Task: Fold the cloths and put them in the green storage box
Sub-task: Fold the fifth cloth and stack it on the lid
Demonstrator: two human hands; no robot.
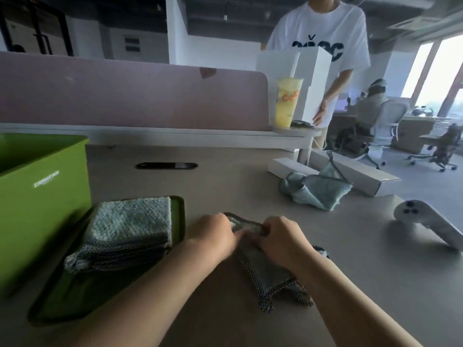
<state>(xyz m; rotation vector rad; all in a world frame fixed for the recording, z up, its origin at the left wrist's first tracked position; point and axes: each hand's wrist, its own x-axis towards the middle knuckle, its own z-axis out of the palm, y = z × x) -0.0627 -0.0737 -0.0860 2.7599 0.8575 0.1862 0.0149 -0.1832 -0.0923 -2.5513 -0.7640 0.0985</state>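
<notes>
Both hands work a grey cloth [265,269] near the middle of the desk [225,181], close to the person, probably so the fold can be made flat on a firm surface. The left hand [215,234] and right hand [280,234] sit side by side at the cloth's far edge, knuckles up, fingers curled and pressed together on the fabric. They seem to pinch that edge between them, though blur and the backs of the hands hide the fingertips, so the exact grip cannot be told.

The cloth runs from under the fingers toward the near right. Its far edge bunches up between the two hands, and its dark-trimmed corners spread out on the desk below the right wrist. A small part pokes out to the right of the right forearm. It looks only partly folded.

To the left, a stack [125,234] of folded cloths rests on a green lid [179,216] lying flat on the desk, just beside the green box [45,191] at the far left. The stack is likely parked there as a staging place within easy reach, since it is not yet in the box. The box's inside is hardly visible, so what it holds cannot be told.

A crumpled blue cloth [318,189] waits far right, well apart from the hands, against a white carton [363,179].
</notes>
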